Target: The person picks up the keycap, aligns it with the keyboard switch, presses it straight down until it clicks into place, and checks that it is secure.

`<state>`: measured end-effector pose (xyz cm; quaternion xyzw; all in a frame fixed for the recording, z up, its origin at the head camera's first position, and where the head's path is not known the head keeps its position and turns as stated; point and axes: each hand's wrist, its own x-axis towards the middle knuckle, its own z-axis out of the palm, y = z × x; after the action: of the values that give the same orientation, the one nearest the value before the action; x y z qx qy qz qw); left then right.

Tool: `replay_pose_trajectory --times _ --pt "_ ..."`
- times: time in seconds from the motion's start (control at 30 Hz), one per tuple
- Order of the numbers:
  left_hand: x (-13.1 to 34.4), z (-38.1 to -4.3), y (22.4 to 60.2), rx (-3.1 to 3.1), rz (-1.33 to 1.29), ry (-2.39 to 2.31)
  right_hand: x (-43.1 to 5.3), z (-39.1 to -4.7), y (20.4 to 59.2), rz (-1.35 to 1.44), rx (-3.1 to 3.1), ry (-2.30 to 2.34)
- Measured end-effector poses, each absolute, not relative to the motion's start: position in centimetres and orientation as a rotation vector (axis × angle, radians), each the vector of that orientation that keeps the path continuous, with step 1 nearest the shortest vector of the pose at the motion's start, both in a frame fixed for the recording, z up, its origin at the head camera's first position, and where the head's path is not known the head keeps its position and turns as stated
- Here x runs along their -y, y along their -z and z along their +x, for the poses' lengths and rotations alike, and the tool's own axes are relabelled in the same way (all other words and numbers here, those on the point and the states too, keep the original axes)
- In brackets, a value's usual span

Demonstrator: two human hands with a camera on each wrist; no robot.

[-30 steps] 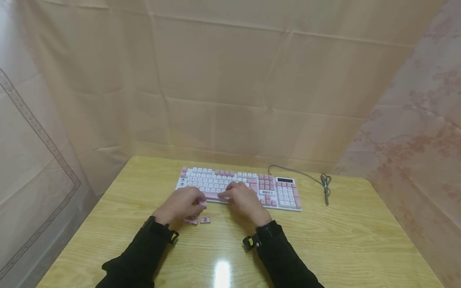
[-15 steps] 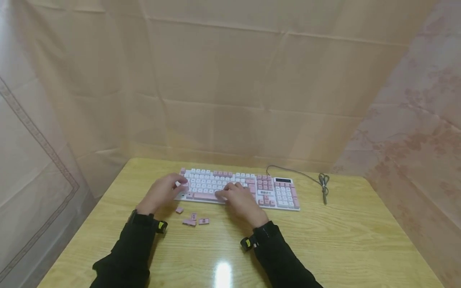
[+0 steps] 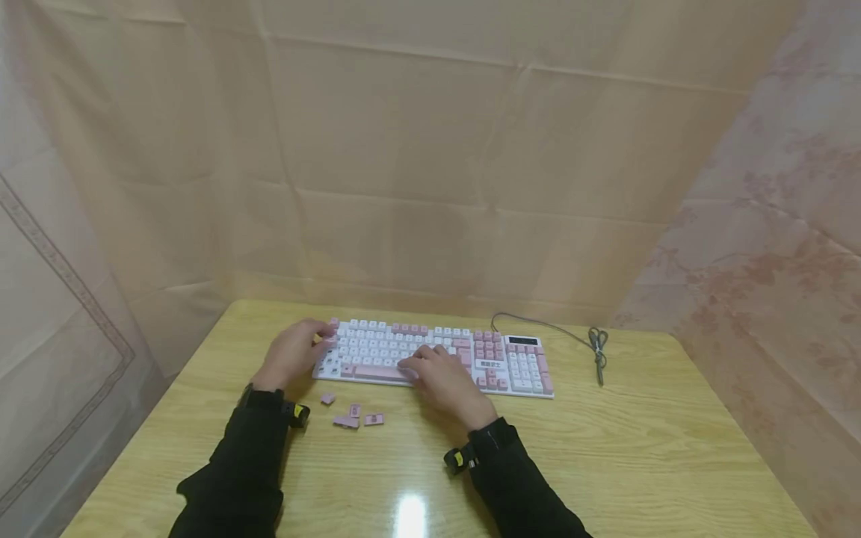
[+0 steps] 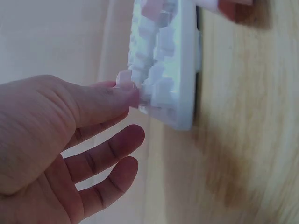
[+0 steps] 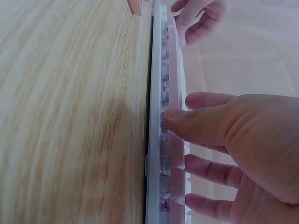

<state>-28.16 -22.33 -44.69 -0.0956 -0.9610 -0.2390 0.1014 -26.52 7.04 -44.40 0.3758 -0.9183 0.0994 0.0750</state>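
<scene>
A white and pink keyboard [image 3: 377, 351] lies on the wooden table, with bare key switches showing at its lower left corner. At the left edge, my left hand [image 3: 288, 355] pinches a pink keycap [image 4: 124, 80] between thumb and forefinger. That keycap is at the outer column of keys; whether it is seated on its switch I cannot tell. The other fingers hang apart, loosely bent. My right hand [image 3: 444, 382] rests on the keyboard's middle. Its thumb [image 5: 180, 120] touches the front side of the pink space bar [image 5: 174, 79], and the fingertips lie on keys beyond.
Several loose pink keycaps [image 3: 346, 423] lie on the table [image 3: 605, 456] in front of the keyboard's left end. A cable [image 3: 538, 323] runs from the keyboard's back to a tied bundle [image 3: 598, 351] on the right. Behind the table hangs a beige cloth [image 3: 403, 164].
My left hand has moved from beside the loose keycaps leftward and up to the keyboard's left edge, then slightly farther back. The right hand has stayed on the space bar. The view has shifted slightly.
</scene>
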Motion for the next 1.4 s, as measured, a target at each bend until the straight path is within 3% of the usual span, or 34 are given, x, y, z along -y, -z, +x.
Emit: replay_pose_trajectory --times 1.1,1.4 --pt "21.6 -27.9 44.2 2.822 -0.247 0.562 -7.0 -26.7 44.6 1.1 2.749 -0.32" --pt "21.0 -27.8 44.1 2.828 -0.06 0.627 -6.9 -26.7 44.5 1.114 2.748 -0.329"
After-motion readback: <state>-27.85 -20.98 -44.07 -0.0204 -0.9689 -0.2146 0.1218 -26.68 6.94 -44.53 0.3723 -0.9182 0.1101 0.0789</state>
